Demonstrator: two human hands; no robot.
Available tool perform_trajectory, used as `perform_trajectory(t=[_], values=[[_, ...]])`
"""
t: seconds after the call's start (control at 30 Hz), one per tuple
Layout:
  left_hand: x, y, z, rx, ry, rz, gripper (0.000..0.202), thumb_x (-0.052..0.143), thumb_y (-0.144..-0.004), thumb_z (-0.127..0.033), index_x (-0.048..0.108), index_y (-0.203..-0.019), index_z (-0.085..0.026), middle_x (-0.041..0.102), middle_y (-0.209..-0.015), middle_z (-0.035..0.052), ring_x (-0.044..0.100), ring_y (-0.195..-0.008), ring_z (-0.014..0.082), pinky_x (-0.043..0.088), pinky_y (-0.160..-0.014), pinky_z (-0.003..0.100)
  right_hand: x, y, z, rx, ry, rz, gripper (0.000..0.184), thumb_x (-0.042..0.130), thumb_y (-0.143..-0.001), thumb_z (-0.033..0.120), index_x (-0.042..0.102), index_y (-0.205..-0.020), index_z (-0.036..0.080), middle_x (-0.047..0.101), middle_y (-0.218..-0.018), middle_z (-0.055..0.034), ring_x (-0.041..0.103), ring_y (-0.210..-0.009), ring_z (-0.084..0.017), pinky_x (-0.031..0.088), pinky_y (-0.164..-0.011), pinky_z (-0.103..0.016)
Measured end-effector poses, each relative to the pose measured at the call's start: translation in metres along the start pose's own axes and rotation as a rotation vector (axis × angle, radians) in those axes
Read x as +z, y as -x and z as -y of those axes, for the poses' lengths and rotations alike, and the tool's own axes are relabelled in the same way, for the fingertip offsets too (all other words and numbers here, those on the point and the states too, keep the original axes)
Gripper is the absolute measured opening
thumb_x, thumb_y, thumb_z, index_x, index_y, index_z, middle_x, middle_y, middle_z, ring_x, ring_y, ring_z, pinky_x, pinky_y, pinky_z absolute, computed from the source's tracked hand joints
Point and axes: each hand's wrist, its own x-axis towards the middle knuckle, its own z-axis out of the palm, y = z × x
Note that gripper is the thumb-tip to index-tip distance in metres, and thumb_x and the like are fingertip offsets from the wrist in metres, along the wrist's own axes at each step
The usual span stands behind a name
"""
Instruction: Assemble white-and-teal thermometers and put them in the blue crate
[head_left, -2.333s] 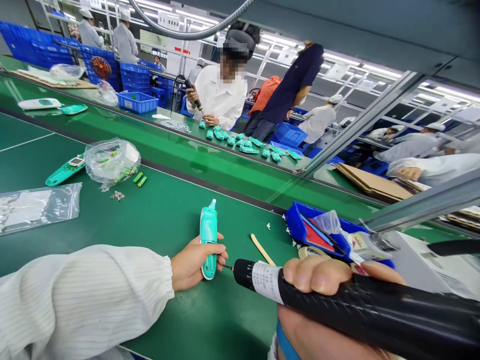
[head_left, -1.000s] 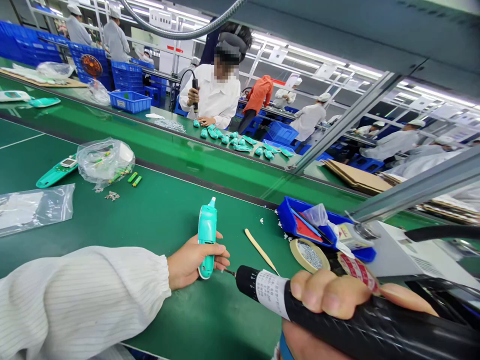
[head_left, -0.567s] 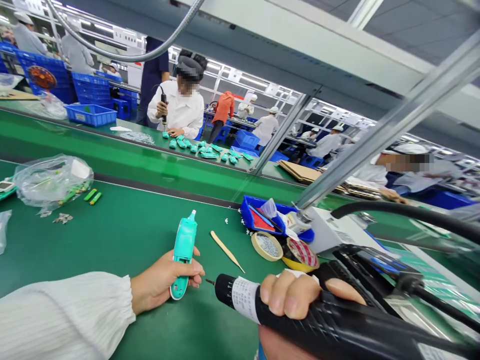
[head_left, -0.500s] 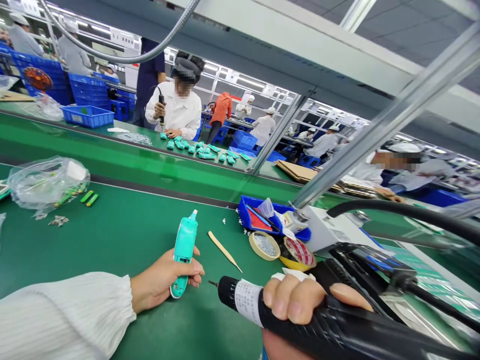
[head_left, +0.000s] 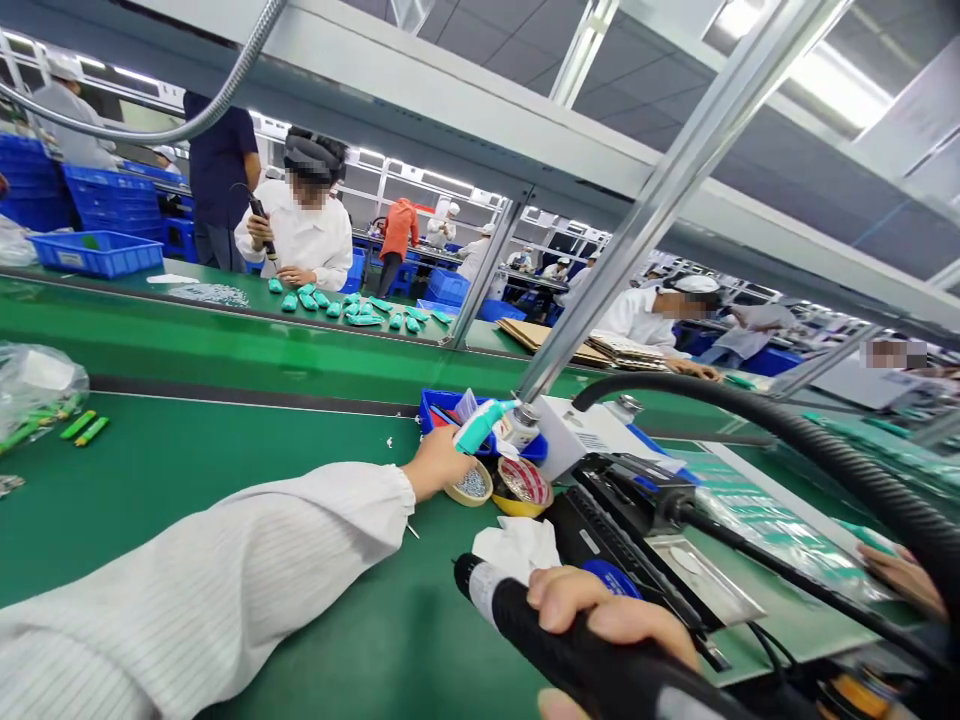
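Note:
My left hand (head_left: 439,464), in a white sleeve, reaches to the right across the green bench and grips a teal handheld device (head_left: 480,425), lifted above two tape rolls (head_left: 499,483). My right hand (head_left: 600,625) is closed round a black electric screwdriver (head_left: 555,640) low in the view, its tip pointing left over the mat. A white cloth (head_left: 517,545) lies just beyond the screwdriver's nose.
A blue parts tray (head_left: 442,405) and a white box (head_left: 581,440) stand behind the tape rolls. A black unit with a thick hose (head_left: 750,420) fills the right. A plastic bag (head_left: 34,385) lies at far left. Across the conveyor a worker (head_left: 300,235) screws teal devices (head_left: 352,310).
My left hand lifted the teal device off the mat and carried it right, over the tape rolls. The screwdriver drew back from it. The view swung right.

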Motion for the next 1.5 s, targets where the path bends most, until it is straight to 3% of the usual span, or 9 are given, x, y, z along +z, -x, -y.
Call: perform_trajectory(t=[0.17, 0.37, 0.53, 0.63, 0.77, 0.93, 1.03, 1.2, 1.5], values=[[-0.035, 0.026, -0.015, -0.013, 0.047, 0.013, 0.018, 0.067, -0.059, -0.013, 0.055, -0.073, -0.012, 0.053, -0.063, 0.0001, 0.046, -0.054, 0.0091, 0.037, -0.054, 0.022, -0.006, 0.005, -0.031, -0.188, 0.257, 0.448, 0.009, 0.051, -0.076, 0.018, 0.049, -0.080, 0.026, 0.055, -0.088, -0.0039, 0.050, -0.097, -0.021, 0.045, -0.081, -0.040], [-0.100, 0.087, -0.018, -0.302, 0.472, -0.096, 0.033, 0.058, -0.072, -0.043, 0.050, -0.084, -0.013, 0.050, -0.060, -0.0001, 0.046, -0.049, 0.0088, 0.039, -0.048, 0.021, -0.025, 0.018, -0.085, -0.406, 0.748, 0.688, 0.031, 0.035, -0.085, 0.014, 0.059, -0.097, 0.030, 0.051, -0.115, -0.0059, 0.046, -0.107, -0.019, 0.048, -0.079, -0.035], [-0.136, 0.128, -0.015, -0.358, 0.631, -0.224, 0.024, 0.056, -0.077, -0.035, 0.055, -0.084, -0.012, 0.054, -0.071, 0.0015, 0.051, -0.061, 0.0085, 0.045, -0.059, 0.020, -0.039, -0.001, -0.087, -0.620, 0.898, 0.677, 0.037, 0.037, -0.081, 0.014, 0.055, -0.111, 0.027, 0.054, -0.112, -0.0065, 0.052, -0.101, -0.020, 0.051, -0.073, -0.030], [-0.137, 0.147, -0.015, -0.294, 0.726, -0.174, 0.015, 0.059, -0.076, -0.026, 0.054, -0.079, -0.012, 0.057, -0.077, 0.0034, 0.055, -0.070, 0.0111, 0.046, -0.069, 0.024, 0.000, -0.007, -0.058, -0.490, 0.796, 0.511, 0.035, 0.047, -0.081, 0.025, 0.050, -0.116, 0.023, 0.055, -0.108, -0.0086, 0.054, -0.096, -0.020, 0.050, -0.075, -0.029], [-0.129, 0.164, -0.017, -0.277, 0.872, -0.081, 0.016, 0.058, -0.077, -0.027, 0.055, -0.079, -0.011, 0.059, -0.076, 0.0054, 0.057, -0.070, 0.0131, 0.046, -0.070, 0.027, 0.089, -0.004, -0.027, -0.397, 0.541, 0.459, 0.058, 0.055, -0.077, 0.039, 0.033, -0.126, 0.016, 0.046, -0.120, -0.0150, 0.047, -0.108, -0.027, 0.047, -0.083, -0.037], [-0.157, 0.165, -0.018, -0.234, 0.918, -0.098, 0.028, 0.052, -0.079, -0.040, 0.055, -0.082, -0.012, 0.059, -0.078, 0.0053, 0.056, -0.072, 0.0129, 0.046, -0.072, 0.027, 0.155, -0.023, -0.029, -0.260, 0.161, 0.253, 0.033, 0.044, -0.085, 0.028, 0.038, -0.117, 0.021, 0.055, -0.103, -0.0091, 0.052, -0.098, -0.020, 0.046, -0.081, -0.036], [-0.192, 0.162, -0.018, -0.105, 0.686, -0.106, 0.034, 0.056, -0.075, -0.043, 0.054, -0.092, -0.013, 0.057, -0.084, 0.0042, 0.055, -0.075, 0.0121, 0.045, -0.071, 0.025, 0.167, -0.047, -0.031, 0.041, -0.005, 0.165, 0.037, 0.036, -0.088, 0.034, 0.031, -0.122, 0.021, 0.057, -0.095, -0.0080, 0.055, -0.083, -0.018, 0.047, -0.072, -0.034], [-0.217, 0.164, -0.018, -0.144, 0.040, 0.237, 0.046, 0.071, -0.058, -0.034, 0.048, -0.094, -0.015, 0.053, -0.073, 0.0000, 0.052, -0.057, 0.0112, 0.041, -0.049, 0.022, 0.196, -0.070, -0.033, 0.153, -0.116, 0.366, 0.038, 0.035, -0.087, 0.040, 0.030, -0.119, 0.019, 0.057, -0.080, -0.0028, 0.052, -0.065, -0.013, 0.045, -0.060, -0.028], [-0.204, 0.147, 0.023, 0.022, -0.092, -0.230, 0.019, 0.057, -0.051, -0.010, 0.042, -0.061, -0.016, 0.036, -0.054, -0.0067, 0.031, -0.051, 0.0059, 0.024, -0.047, 0.020, 0.256, -0.066, -0.043, 0.128, -0.070, 0.193, 0.033, 0.028, -0.088, 0.043, 0.050, -0.086, 0.019, 0.053, -0.064, 0.0008, 0.050, -0.055, -0.011, 0.040, -0.054, -0.025]])
